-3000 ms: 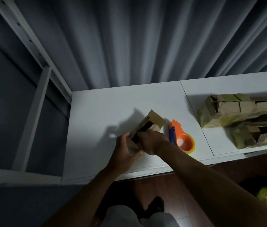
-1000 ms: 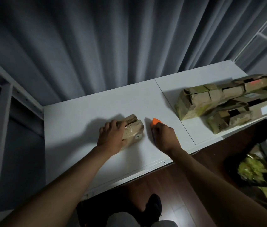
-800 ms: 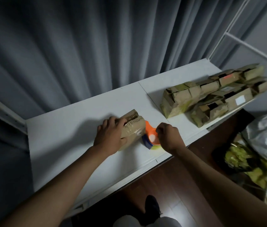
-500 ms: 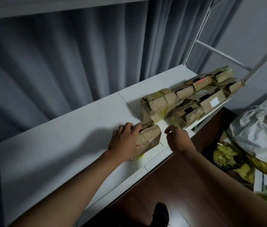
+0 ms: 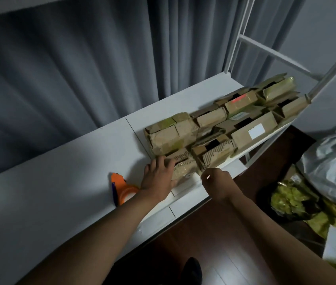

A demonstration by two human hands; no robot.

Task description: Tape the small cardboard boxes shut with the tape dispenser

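- One small box (image 5: 183,166), already taped across the top, now sits pushed up against the stack of boxes (image 5: 214,130) at the right end of the shelf; half a second ago it was a little short of that stack.
- Your left hand (image 5: 159,177) lies flat on the box's near-left side, fingers fairly straight and spread over the top edge, pressing rather than gripping.
- Your right hand (image 5: 216,182) hovers just off the box's right corner, near the shelf's front edge, fingers loosely curled; a small bright glint shows at the fingertips, too small to name, so you can't say whether it pinches anything.
- Tape dispenser (image 5: 121,192), orange with a blue edge, lies on the shelf (image 5: 60,182) just left of your left wrist; a second ago your right hand was on it, now it's let go and left behind.
- Reading: this box looks finished and parked with the others, so the next job is probably pulling an open one from the stack, several of which show dark gaps at the flaps.
- Edges: the parked box sits close to the front lip of the shelf, with the wood floor (image 5: 214,233) below, so a hard shove forward-right could tip it off.
- Room: wide bare shelf to the left of the dispenser for working; the right end is packed tight up to the white frame post (image 5: 327,75).
- Curtain (image 5: 80,79) hangs behind the shelf, bags (image 5: 331,161) crowd the floor at right.
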